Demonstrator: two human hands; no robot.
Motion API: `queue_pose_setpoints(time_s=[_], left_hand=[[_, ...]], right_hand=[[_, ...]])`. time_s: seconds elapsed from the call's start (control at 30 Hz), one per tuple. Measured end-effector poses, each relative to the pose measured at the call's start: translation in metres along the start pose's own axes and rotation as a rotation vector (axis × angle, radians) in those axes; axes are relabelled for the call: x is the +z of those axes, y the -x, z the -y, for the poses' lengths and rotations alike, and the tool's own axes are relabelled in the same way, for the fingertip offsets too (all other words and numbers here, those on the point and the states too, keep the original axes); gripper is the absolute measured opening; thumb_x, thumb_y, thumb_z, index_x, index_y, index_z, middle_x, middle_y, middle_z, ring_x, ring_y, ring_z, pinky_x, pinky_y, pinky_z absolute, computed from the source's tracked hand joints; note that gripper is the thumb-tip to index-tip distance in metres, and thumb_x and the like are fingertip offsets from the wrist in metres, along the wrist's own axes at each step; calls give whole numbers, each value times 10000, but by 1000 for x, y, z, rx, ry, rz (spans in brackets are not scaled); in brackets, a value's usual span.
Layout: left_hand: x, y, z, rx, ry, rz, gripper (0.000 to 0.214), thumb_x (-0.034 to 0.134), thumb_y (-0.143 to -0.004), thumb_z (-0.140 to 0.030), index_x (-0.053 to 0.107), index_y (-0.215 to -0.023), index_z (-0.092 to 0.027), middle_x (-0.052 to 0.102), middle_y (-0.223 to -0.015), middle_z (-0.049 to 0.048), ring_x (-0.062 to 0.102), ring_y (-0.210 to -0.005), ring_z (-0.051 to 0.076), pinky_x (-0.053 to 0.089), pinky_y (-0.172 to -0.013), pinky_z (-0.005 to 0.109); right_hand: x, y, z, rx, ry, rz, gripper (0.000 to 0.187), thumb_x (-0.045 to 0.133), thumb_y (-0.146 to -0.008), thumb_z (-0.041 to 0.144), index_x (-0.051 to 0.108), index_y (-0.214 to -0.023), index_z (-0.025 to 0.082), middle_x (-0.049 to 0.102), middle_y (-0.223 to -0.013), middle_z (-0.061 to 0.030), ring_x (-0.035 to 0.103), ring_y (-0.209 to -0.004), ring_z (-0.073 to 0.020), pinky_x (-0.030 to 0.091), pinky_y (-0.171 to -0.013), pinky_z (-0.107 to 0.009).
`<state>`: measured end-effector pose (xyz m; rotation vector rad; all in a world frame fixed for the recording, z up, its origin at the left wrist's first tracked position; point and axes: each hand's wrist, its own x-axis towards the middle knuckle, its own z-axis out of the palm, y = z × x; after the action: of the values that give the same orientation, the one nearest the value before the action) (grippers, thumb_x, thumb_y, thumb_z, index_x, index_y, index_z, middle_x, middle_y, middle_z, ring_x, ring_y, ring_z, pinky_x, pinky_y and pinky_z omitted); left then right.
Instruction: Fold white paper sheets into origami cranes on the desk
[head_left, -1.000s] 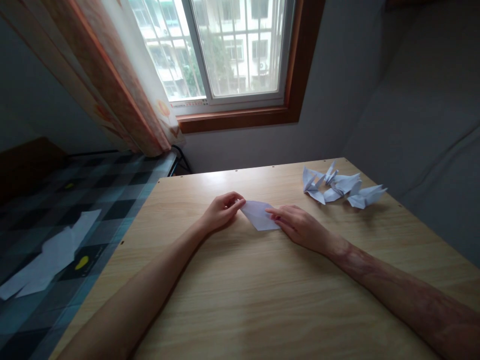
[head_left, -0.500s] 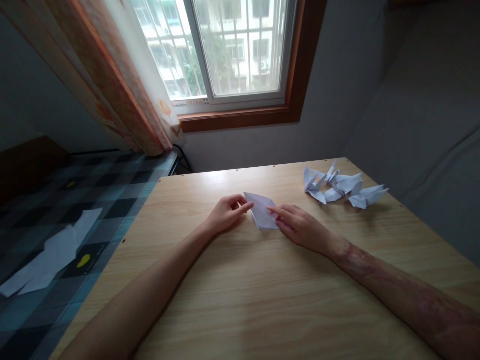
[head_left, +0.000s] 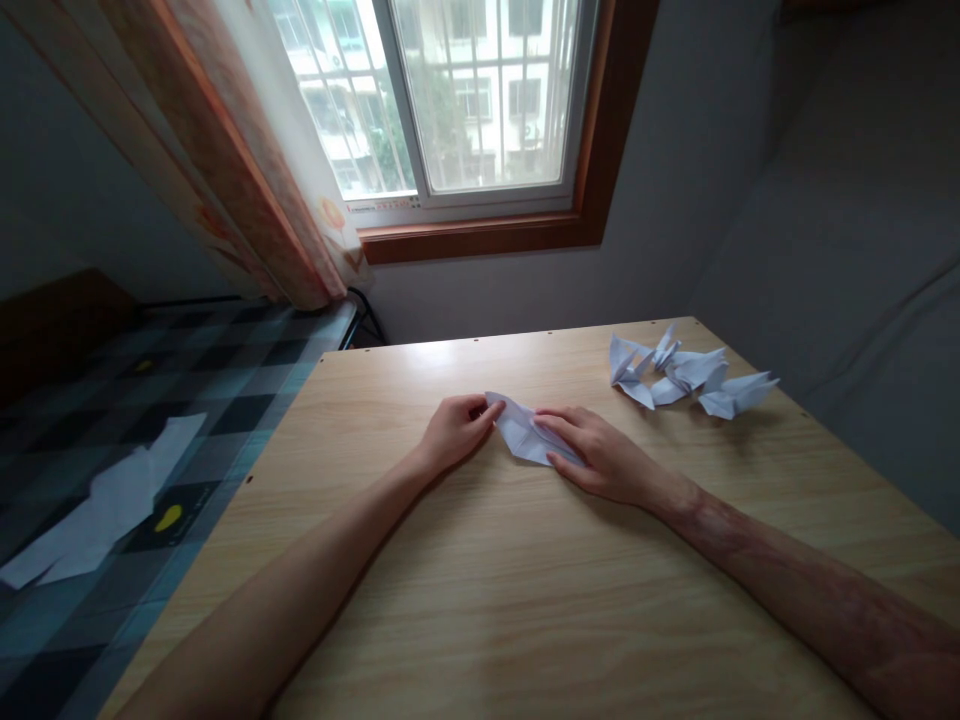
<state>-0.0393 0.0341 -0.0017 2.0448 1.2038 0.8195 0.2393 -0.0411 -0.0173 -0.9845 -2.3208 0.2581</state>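
The paper (head_left: 517,436) lies near the middle of the table (head_left: 450,570), between the two hands, and both of them are touching it. The left hand (head_left: 459,432) is narrow: thumb and bent fingers appear to pinch the far left corner, perhaps because such a thin point is easiest to control by its tip. How the fingers stand below the corner I cannot tell well, as the thumb and the paper hide them.

The right hand (head_left: 604,455) holds the other end, its forefinger on the upper side and its thumb at the near edge — a grip which probably stops the sheet from sliding on the smooth wood. With one hand at each end, the middle part is left visible, and there a crease and a raised flap can be seen.

Several folded papers (head_left: 679,378) stand close together at the far right of the table, apart from the hands, so I suppose they are there in order not to disturb the work. On the left, loose white sheets (head_left: 124,500) lie on the checked bed (head_left: 259,355) — beside the table, not on it.
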Motion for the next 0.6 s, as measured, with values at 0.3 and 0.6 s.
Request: queue_pose_setpoints(time_s=[0.3,0.6], left_hand=[[0,1,-1,3,-312,-68,603,327,-1149,-493,604,-702,-198,687,-719,49,570,-665,184,341,-658,311],[-3,-2,2,23,-167,-136,358,509,-1084,-412,647,-826,-205,693,-787,26,590,-711,184,416,-701,306]], right_hand=[[-6,-1,4,-101,64,133,580,638,-1097,393,531,-1654,271,548,-1692,-124,506,-1560,-357,460,-1271,-586],[-9,-3,9,-141,57,131,590,684,-1066,423,581,-1617,238,639,-1570,-163,600,-1396,-371,502,-1192,-583]])
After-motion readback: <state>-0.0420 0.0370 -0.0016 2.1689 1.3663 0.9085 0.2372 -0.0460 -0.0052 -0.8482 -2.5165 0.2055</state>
